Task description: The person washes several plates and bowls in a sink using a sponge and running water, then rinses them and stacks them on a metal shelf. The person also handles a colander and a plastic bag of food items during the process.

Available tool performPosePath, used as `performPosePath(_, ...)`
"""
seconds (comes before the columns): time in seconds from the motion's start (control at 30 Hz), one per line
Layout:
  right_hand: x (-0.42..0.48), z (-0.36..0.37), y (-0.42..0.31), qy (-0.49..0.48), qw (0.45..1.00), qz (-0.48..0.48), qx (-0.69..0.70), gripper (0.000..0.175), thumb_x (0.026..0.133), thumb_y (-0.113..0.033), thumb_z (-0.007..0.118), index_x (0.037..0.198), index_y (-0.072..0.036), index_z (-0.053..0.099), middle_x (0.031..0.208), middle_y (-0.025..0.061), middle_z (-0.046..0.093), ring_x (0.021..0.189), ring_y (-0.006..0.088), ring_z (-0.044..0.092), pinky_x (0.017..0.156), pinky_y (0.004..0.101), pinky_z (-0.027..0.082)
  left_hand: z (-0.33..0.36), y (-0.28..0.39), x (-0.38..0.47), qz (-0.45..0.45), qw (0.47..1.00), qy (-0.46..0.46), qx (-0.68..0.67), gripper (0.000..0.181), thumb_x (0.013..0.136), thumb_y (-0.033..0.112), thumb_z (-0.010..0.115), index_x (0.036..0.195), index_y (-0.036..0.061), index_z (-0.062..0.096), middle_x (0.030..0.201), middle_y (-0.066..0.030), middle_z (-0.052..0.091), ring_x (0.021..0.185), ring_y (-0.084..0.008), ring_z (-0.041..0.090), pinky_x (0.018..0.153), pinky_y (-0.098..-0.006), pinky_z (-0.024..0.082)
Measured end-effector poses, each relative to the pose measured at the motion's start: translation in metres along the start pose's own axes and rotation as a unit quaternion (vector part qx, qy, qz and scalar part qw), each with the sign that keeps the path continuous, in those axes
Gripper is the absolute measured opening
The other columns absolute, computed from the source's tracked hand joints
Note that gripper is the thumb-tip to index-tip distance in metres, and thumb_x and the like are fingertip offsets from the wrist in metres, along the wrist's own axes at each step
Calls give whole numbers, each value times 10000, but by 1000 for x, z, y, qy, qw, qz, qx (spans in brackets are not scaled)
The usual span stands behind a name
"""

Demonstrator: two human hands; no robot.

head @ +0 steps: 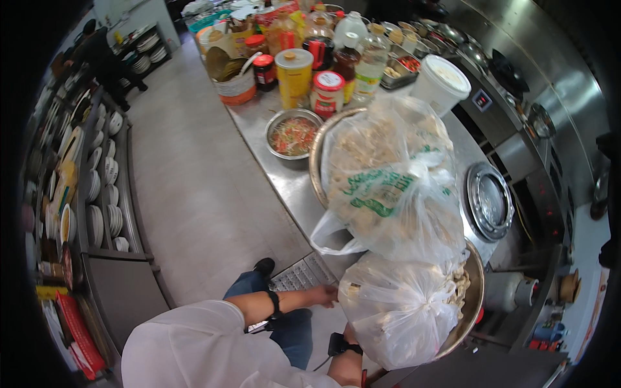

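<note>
Two knotted clear plastic bags of pale food sit one beyond the other on the steel table. The nearer bag [388, 310] rests in a wide metal bowl [478, 291], where pale pieces of food [460, 288] show beside it. The farther bag [388, 169], printed in green, fills another metal bowl [318, 169]. At the nearer bag's left edge is my left hand [324, 296]; whether its fingertips touch the plastic is unclear. My right hand [348, 333] is mostly hidden behind that same bag, below its near-left side, so its grip cannot be seen.
A metal bowl of shredded vegetables [293, 136] stands left of the farther bag. Behind are jars, bottles and a white lidded tub [442, 82]. Metal lids [490, 201] lie at right. Plate shelves [109, 184] line the left side; a person [99, 53] stands farther back.
</note>
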State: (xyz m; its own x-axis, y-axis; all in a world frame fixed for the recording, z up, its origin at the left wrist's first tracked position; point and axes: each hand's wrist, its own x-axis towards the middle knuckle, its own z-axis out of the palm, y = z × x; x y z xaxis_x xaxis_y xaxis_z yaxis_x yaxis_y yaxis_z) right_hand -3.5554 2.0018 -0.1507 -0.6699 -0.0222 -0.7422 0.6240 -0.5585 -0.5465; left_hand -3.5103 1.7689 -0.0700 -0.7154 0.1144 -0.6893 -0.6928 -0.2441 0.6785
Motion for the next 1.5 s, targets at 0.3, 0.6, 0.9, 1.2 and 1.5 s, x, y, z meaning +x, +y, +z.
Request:
performPosePath(0.3, -3, 18, 7, 0, 990, -37, -136, 322, 884, -217, 627, 1161, -100, 510, 1003, 108, 604, 732, 226, 575, 629, 312, 467, -148, -92, -161, -65, 987, 129, -76, 367, 891, 290, 625, 1184, 72, 588, 994, -67, 661, 754, -142, 641, 670, -292, 543)
performPosePath(0.6, -26, 28, 36, -29, 810, 197, -552, 288, 820, -244, 656, 972, -23, 550, 831, 124, 638, 717, 285, 610, 582, 403, 477, -291, -78, -268, -46, 944, 276, -176, 254, 849, 168, 651, 1081, 79, 599, 916, -59, 655, 708, -158, 639, 632, -309, 536)
performPosePath(0.9, -26, 236, 127, -253, 538, -24, -803, 326, 837, -263, 600, 1016, 9, 593, 844, 150, 657, 759, 263, 632, 661, 391, 505, -460, -92, -383, 24, 873, 418, -249, 255, 830, 76, 638, 1079, 47, 589, 834, -69, 655, 687, -156, 639, 586, -284, 528)
performPosePath(1.2, -143, 557, 259, -409, 532, -83, -736, 469, 888, -263, 588, 1228, 56, 533, 899, 93, 659, 812, 160, 620, 761, 286, 490, -554, -114, -462, -41, 794, 527, -300, 115, 858, 86, 591, 955, 31, 621, 728, -79, 650, 573, -151, 618, 506, -277, 511)
performPosePath(1.5, -136, 808, 399, -500, 438, -82, -742, 445, 878, -270, 592, 1173, 63, 566, 894, 113, 659, 807, 171, 617, 740, 300, 492, -596, -164, -492, -86, 640, 637, -421, 163, 852, 136, 556, 945, 19, 622, 699, -101, 643, 525, -177, 618, 465, -305, 516)
